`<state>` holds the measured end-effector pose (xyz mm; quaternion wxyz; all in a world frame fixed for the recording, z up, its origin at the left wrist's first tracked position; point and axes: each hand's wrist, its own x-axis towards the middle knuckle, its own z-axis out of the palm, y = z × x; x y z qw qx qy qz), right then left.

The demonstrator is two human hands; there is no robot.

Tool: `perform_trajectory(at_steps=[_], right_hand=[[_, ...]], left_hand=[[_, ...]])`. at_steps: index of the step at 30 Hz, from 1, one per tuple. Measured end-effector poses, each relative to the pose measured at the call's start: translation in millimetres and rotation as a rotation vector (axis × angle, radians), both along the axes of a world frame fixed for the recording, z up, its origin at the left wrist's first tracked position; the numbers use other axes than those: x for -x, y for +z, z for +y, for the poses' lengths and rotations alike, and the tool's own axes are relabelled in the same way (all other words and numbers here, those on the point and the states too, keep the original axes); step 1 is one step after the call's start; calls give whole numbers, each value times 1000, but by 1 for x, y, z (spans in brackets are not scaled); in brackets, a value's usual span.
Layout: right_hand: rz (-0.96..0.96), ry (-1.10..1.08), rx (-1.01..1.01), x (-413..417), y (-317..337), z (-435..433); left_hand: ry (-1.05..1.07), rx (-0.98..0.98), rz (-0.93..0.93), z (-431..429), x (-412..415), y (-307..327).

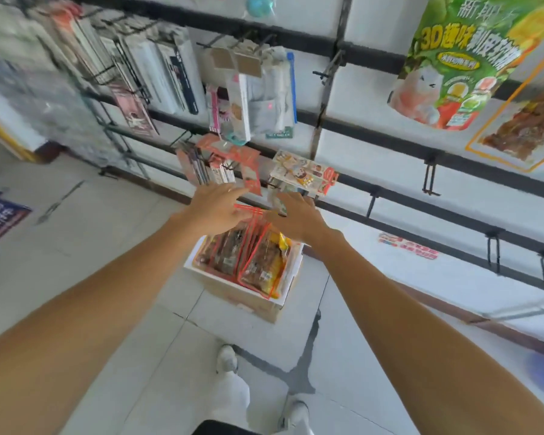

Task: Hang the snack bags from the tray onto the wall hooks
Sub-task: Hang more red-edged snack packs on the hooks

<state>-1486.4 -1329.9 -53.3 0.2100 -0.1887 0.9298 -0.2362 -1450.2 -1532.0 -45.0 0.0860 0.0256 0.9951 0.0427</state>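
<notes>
You are reaching both bare forearms out and down toward the wall, and your left hand (215, 210) and right hand (296, 222) are sitting close together, backs up. Both hands are stretching their fingers forward, loosely apart, but the thumbs are lying hidden underneath, so I cannot tell whether either hand is pinching anything. A bunch of red-edged snack bags (258, 249) is hanging straight down between your two hands, its red top strips touching the thumb side of the left hand; whether the bags are resting on a hook or in your grip is not showing. Below you, your white shoes (226, 359) are standing on the pale tiled floor (107, 246). Just beyond them the white tray (220, 281) is sitting on a cardboard box (264, 312), directly under the hanging bags. Past your fingertips, a red packet (248, 171) and a patterned packet (305, 172) are hanging from the black rails. Further right, bare black wall hooks (431, 178) are sticking out, and a big green bag (453, 58) is hanging high above.
</notes>
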Motion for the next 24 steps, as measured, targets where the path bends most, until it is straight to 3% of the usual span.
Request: perform_trajectory(at_steps=[7,12,18,24], right_hand=[[-302,-22,-22,8,-48,-71],[-380,-82,-42,12,-88,-113],[-529,-150,-61,15,-151,-146],[-696,-318,-5,37,-231,-169]], left_hand=[[37,-196,-154,-74,9,-62],[21,-199,-197,-122,22,-103],[85,-327,-386,-145,20,-164],[294,-613,-490,-155,35,-234]])
